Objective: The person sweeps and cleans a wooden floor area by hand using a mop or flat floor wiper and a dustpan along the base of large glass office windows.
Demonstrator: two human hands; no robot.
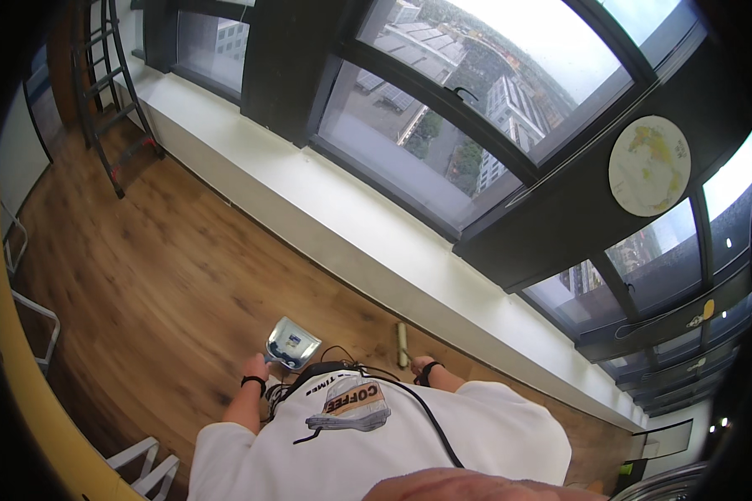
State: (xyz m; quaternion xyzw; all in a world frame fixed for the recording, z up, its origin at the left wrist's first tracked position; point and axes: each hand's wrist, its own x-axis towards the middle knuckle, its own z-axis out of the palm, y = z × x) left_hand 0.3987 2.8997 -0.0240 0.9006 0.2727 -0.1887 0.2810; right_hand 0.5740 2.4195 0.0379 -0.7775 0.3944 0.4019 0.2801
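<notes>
My left hand (255,367) grips the short handle of a dustpan (296,341), whose shiny pan carries a label. The pan is low, over the wood-look floor (182,275) in front of my body. On the other side, my right hand (421,363) is closed around what looks like the thin handle of a hand brush (402,341). Its long, pale head lies near the foot of the wall under the windows. The brush and the dustpan are apart, and my fingers partly hide both handles. Dark cables hang down past my white T-shirt (476,432).
A white window ledge (363,219) runs along the floor's far side. At upper left stands a dark stepladder (109,100). A yellow table edge (37,419) and white metal legs (53,332) line the left. A round map-like disc (650,165) hangs between windows.
</notes>
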